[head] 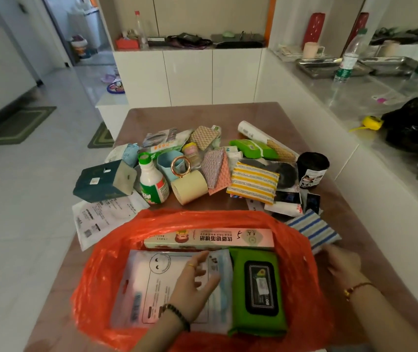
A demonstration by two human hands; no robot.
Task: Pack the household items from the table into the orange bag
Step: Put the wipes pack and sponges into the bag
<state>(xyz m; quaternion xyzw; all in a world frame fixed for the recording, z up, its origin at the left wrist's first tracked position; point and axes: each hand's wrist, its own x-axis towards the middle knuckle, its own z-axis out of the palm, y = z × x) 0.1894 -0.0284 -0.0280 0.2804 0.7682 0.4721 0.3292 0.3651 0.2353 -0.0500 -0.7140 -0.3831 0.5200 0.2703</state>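
The orange bag (302, 275) lies open on the near end of the brown table (279, 113), its mouth spread wide. Inside it are a white flat packet (152, 283), a green wet-wipes pack (257, 292) and a long pink box (209, 239) across the far side. The left hand (194, 284) rests flat on the white packet with fingers loosely spread, pressing and not grasping. The right hand (342, 262) is at the right rim of the bag, its fingertips touching a blue-striped cloth (313, 231); I cannot tell if it has really pinched the cloth or the bag film.

The bag is thin film and already full across its floor. I judge that heavy or sharp-cornered things, like the green-capped bottle (153, 182) or the dark teal box (101, 181), could stretch or tear it, or crush the flat packets. The tape roll (190, 186) may roll away if the heap is disturbed. The bottle may also leak if it is laid on its side.

The near edge of the bag and both forearms are cut off by the frame. Small items in the heap overlap, and several cannot be identified. The depth of the bag is not visible.
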